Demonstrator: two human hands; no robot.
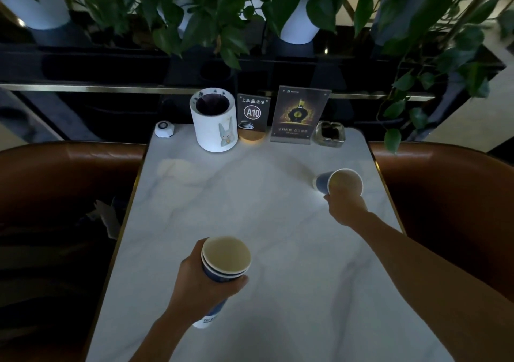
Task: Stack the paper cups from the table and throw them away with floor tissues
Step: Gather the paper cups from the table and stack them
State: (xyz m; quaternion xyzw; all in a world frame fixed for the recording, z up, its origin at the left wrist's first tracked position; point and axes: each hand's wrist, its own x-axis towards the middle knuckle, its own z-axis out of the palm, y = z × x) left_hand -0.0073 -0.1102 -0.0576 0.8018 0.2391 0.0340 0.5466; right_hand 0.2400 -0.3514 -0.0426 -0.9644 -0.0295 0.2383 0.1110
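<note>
My left hand [204, 283] grips a stack of blue paper cups [225, 258] over the near middle of the white marble table [250, 200]; the cups tilt with their open mouths toward me. At the right side of the table my right hand [345, 208] holds a single blue paper cup [340, 185], tipped on its side with its mouth facing me. A crumpled white tissue [107, 217] lies in the dark gap left of the table, low between table and seat.
Along the table's far edge stand a white call button [164, 129], a white cylindrical holder with a rabbit picture [214, 122], an A10 table sign [253, 115], an acrylic advert stand [299, 114] and a glass ashtray [329, 133]. Brown leather seats [55, 180] flank both sides. Plants hang behind.
</note>
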